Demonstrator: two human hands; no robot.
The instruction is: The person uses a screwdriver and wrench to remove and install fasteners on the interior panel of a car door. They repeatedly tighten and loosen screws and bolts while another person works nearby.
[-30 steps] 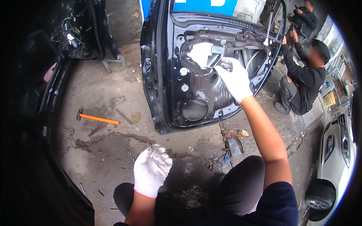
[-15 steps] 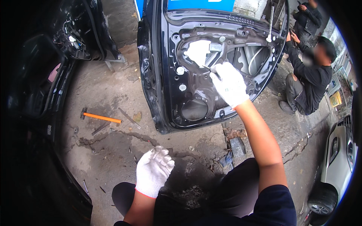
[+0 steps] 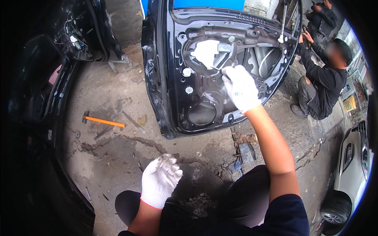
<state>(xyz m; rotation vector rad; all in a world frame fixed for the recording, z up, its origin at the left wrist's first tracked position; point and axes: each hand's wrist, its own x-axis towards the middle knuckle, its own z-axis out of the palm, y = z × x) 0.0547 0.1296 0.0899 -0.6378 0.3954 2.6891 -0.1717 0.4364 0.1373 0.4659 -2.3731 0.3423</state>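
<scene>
head view shows the right hand (image 3: 242,89), right of centre, pinching what looks like a thin rod (image 3: 216,69) before a black door (image 3: 206,93), the left hand (image 3: 160,181), lower centre, half-curled and empty.

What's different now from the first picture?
The right hand turned at the door, showing more of its back, and its fingers drew closer together. It still seems to pinch a thin stick; nothing was clearly picked up or dropped. The left hand stayed half-curled, and the orange-handled hammer stayed on the ground.
</scene>
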